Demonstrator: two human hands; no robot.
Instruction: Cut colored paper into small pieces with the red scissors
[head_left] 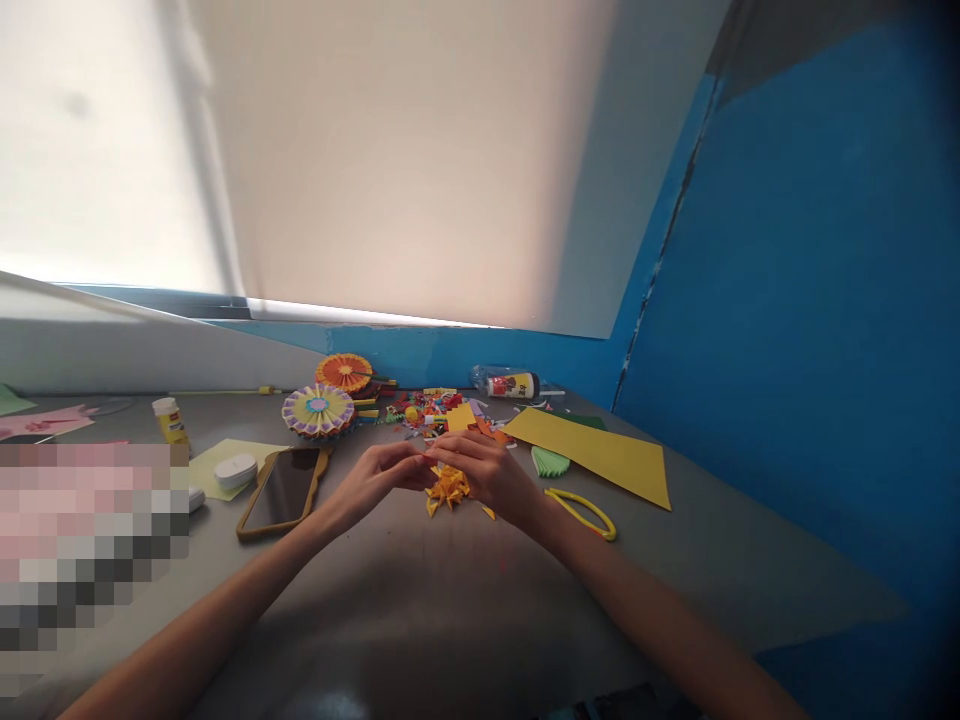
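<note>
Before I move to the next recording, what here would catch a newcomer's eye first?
Probably the left hand and right hand, meeting at the middle of the grey table just above a cluster of orange folded paper. Next come two pleated paper rosettes at the back, left of centre, and a large yellow sheet to the right. The vivid blue wall fills the right side.

Right of the phone (283,492), the left hand (390,465) and right hand (484,465) partly hide some red speck (427,457), way too tiny to ID. Left of the phone, a pixelated patch (75,570) blots stuff out and pink paper (49,422) runs off the frame.
</note>
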